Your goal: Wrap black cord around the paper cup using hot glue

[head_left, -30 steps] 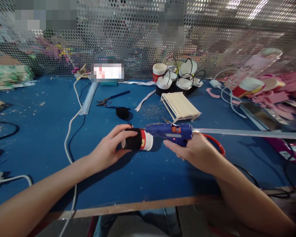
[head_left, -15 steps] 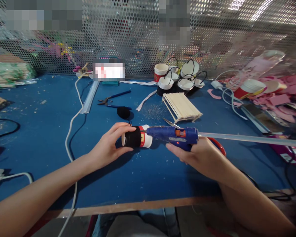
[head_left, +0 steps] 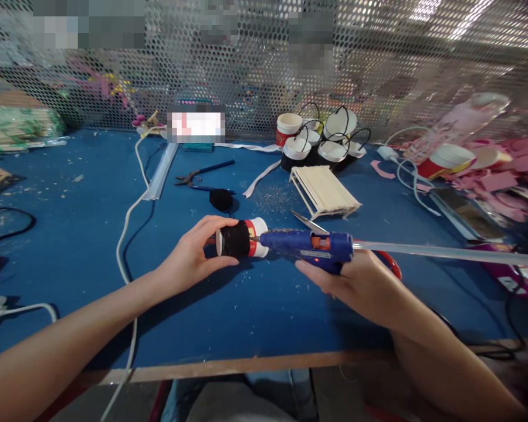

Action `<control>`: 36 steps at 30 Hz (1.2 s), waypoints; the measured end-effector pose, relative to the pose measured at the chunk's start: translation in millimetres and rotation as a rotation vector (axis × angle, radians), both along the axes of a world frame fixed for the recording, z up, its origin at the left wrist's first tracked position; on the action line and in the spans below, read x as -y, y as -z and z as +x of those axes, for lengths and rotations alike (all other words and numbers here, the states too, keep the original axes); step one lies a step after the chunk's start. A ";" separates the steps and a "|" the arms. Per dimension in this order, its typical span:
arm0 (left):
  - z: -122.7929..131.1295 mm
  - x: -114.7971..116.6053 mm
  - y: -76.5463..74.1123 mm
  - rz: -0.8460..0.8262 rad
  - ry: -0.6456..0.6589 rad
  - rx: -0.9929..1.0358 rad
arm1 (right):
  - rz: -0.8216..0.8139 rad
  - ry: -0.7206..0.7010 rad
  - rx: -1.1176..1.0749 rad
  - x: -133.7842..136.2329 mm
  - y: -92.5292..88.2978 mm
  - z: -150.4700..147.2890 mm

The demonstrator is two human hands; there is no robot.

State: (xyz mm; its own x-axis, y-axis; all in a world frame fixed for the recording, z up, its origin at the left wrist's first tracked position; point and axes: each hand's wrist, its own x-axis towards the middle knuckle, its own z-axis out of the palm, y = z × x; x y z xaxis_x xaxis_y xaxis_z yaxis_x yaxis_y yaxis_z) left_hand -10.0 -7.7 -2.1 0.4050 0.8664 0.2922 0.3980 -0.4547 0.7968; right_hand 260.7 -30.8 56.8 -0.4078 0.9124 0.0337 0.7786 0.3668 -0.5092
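A paper cup (head_left: 236, 240) lies on its side, its left part wound in black yarn and its right part showing red and white. My left hand (head_left: 198, 249) grips it by the left end, thumb below and fingers above. In my right hand (head_left: 356, 281) is a blue hot glue gun (head_left: 305, 243), its nozzle at the cup where the yarn meets the red print. A long clear glue stick (head_left: 426, 250) sticks out of its back. Behind the cup sits a ball of black yarn (head_left: 221, 200). Scissors (head_left: 308, 221) lie partly hidden behind the glue gun.
Pliers (head_left: 202, 172) and clear glue sticks (head_left: 162, 171) lie farther back. Several black-wrapped cups (head_left: 297, 152) with handles stand near the mesh screen (head_left: 246, 70), behind a small stick table (head_left: 325, 190). A white cable (head_left: 125, 246) crosses the left; a phone (head_left: 466, 214) lies right.
The cup has turned a little in my left hand, whose fingers have shifted back toward its left end. The glue gun has dipped slightly, its nozzle still by the yarn's edge.
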 end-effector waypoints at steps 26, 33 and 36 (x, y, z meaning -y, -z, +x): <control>1.3 7.7 -2.2 0.264 0.037 -0.270 | 0.111 0.078 -0.008 -8.1 2.8 -2.1; 2.6 10.8 -2.8 0.339 0.073 -0.308 | 0.152 0.034 0.033 -13.7 0.2 -7.1; 2.4 9.4 -3.0 0.299 0.074 -0.281 | 0.156 0.047 0.023 -11.1 -0.5 -7.3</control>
